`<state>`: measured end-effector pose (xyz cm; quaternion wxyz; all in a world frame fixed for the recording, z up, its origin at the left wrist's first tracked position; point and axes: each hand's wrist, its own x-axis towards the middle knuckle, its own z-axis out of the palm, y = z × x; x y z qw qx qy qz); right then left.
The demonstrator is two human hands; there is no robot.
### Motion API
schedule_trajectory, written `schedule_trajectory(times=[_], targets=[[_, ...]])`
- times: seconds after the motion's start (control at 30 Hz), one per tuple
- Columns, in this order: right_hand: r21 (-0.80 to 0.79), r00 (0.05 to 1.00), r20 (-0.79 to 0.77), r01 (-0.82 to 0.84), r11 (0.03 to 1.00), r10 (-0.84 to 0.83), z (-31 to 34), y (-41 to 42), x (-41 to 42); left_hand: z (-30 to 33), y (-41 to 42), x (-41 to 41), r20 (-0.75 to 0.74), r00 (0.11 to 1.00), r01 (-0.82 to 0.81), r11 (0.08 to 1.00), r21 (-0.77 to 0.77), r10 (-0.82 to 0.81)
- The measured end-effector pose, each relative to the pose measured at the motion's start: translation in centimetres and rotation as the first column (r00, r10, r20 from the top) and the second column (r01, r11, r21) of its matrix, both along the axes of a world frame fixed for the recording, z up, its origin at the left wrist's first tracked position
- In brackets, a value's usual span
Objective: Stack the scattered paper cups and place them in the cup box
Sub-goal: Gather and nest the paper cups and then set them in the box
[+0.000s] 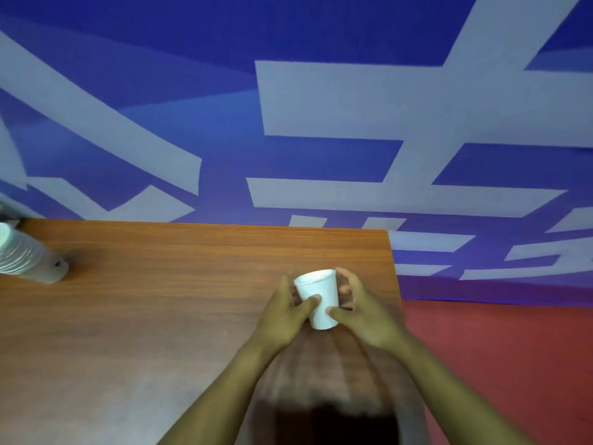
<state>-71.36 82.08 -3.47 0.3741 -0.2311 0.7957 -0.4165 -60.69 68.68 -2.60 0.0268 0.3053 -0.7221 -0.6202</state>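
We are gripping 1 white paper cup [317, 297] with both hands, left hand [285, 313] and right hand [359, 311], steadying it above the worktop [160, 300] for stacking, while the stacked sleeve of cups [29, 256] is lying at 9 o'clock.

Commercial or office-type interior: wood-grain laminate counter [160, 300], blue wall [224, 91] with large grey graphics, red floor [497, 348].

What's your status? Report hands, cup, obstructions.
Left hand and right hand both grip one white paper cup above the brown wooden table. Stacked white cups far left. Nothing in the way.
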Motion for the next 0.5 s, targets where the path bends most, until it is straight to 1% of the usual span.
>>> schedule_trajectory(times=[0.1, 0.2, 0.27, 0.4, 0.5], targets=[[0.009, 0.999, -0.005, -0.051, 0.999, 0.051, 1.3, 0.2, 4.0, 1.0, 0.0, 4.7, -0.007, 0.999, 0.043, 0.999, -0.007, -0.043], [0.022, 0.987, -0.071, -0.14, 0.99, 0.141, 2.4, -0.5, 8.0, 2.3, -0.8, 9.1, -0.01, 0.996, 0.085, 0.995, -0.051, -0.085], [0.013, 0.98, -0.099, -0.172, 0.985, 0.172, 3.0, -1.3, 10.4, 2.8, -1.9, 11.8, -0.023, 0.994, 0.103, 0.992, -0.075, -0.105], [-0.015, 0.972, -0.182, -0.157, 0.987, 0.152, 4.1, -4.1, 15.5, 3.8, -5.4, 17.2, -0.066, 0.986, 0.146, 0.985, -0.092, -0.152], [-0.038, 0.969, -0.216, -0.131, 0.991, 0.12, 4.7, -8.2, 20.5, 3.8, -9.8, 22.0, -0.114, 0.98, 0.146, 0.981, -0.125, -0.161]])
